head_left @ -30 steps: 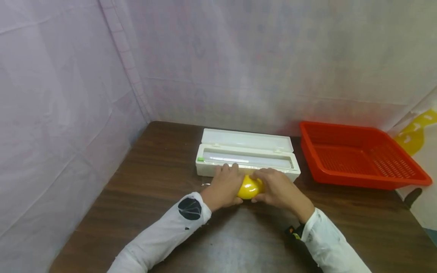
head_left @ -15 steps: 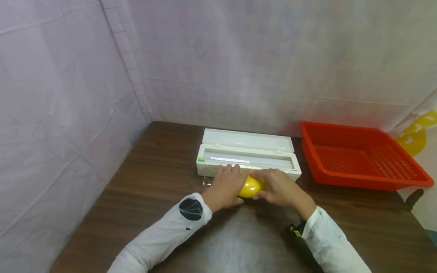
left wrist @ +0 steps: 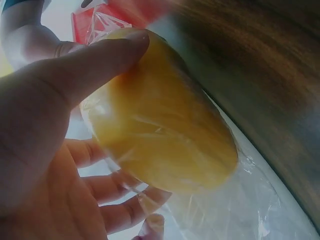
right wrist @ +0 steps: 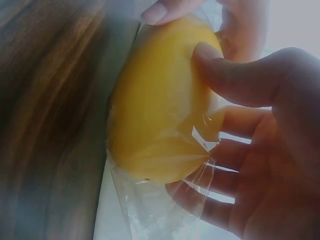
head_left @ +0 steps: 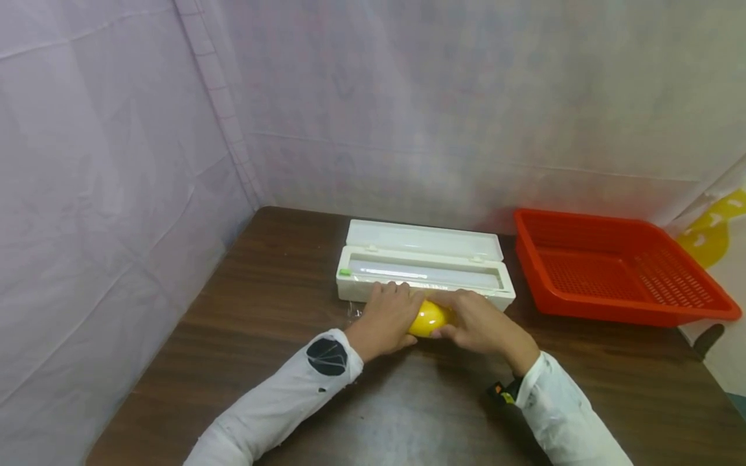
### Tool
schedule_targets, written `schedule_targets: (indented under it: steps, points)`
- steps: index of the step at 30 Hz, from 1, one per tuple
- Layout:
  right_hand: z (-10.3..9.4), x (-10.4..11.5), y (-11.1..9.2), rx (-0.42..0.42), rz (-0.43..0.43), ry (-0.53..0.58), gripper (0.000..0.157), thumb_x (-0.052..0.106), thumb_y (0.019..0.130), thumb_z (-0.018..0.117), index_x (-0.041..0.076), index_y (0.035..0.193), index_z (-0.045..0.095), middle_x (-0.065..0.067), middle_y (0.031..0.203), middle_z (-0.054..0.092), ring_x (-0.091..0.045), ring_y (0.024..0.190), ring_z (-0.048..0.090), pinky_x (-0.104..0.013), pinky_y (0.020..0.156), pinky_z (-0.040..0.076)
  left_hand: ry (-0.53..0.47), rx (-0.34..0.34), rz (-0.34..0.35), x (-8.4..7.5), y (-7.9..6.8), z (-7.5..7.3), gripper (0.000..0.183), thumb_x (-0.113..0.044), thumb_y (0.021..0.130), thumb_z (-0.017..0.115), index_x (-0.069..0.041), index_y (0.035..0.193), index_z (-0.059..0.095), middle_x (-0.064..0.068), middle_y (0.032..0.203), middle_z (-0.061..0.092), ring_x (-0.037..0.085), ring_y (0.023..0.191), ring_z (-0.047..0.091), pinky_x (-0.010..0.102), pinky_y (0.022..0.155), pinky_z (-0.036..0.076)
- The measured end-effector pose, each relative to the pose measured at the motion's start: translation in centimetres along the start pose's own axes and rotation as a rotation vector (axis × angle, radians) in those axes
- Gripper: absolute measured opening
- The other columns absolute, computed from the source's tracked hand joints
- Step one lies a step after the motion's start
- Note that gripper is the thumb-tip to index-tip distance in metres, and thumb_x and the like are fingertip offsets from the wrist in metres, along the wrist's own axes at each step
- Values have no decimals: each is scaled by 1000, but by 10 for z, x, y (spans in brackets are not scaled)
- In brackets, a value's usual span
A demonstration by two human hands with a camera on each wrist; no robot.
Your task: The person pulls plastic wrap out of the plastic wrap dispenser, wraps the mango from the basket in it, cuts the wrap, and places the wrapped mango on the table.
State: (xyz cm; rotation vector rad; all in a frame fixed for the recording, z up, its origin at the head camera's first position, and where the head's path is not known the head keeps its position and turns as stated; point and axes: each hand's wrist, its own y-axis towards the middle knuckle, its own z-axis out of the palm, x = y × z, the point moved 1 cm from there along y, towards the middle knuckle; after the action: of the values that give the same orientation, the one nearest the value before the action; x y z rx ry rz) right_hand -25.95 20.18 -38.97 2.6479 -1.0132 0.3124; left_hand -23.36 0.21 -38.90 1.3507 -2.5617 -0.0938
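Note:
A smooth oval yellow fruit (head_left: pixel 428 318), shaped like a mango, lies in a layer of clear cling film (right wrist: pixel 155 205). My left hand (head_left: pixel 384 317) holds its left side, thumb on the near face and fingers behind. From the right, my right hand (head_left: pixel 478 323) grips it the same way. Loose film trails past both ends of the fruit in the wrist views. Directly behind the hands stands a white cling film dispenser (head_left: pixel 355 288), its lid (head_left: pixel 422 238) tipped back and a film roll (head_left: pixel 419 272) inside. The hands hide part of its front.
A red plastic basket (head_left: pixel 612 309) with perforated sides stands to the right on the brown wooden table (head_left: pixel 233 362). A green slider (head_left: pixel 345 272) sits at the dispenser's left end. Pale cloth (head_left: pixel 408 129) hangs behind and along the left.
The hands and fruit have shifted only slightly, with the right thumb a little farther over the fruit. More crinkled film shows left of the left hand. The dispenser and basket stay put.

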Motion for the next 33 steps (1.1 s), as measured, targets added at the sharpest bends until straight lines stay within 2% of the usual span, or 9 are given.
schedule_targets:
  steps: [10,17,23,33]
  points:
    - [-3,1,2,59,-11,24,57,23,86,78,22,138,57,7,106,66,-10,91,58,-36,86,51,57,-21,6,-3,0,3,83,-61,74,81,-17,136,50,6,114,61,23,98,55,35,78,46]
    - [-3,1,2,92,34,50,53,21,87,76,23,137,57,5,105,66,-12,90,57,-35,85,50,37,-20,-3,-4,3,8,87,-59,70,85,-16,137,48,7,115,57,23,100,54,34,78,47]
    - [-2,-2,2,107,57,61,52,21,88,75,23,137,57,6,104,65,-11,89,57,-35,85,50,56,-27,20,-3,4,11,79,-58,75,83,-16,134,50,5,113,60,22,99,57,34,82,49]
    - [-3,-1,6,124,116,120,51,32,90,75,29,138,58,12,98,64,-10,85,58,-35,84,51,-42,38,23,7,11,9,80,-53,75,83,-18,140,52,5,112,65,22,96,61,37,87,53]
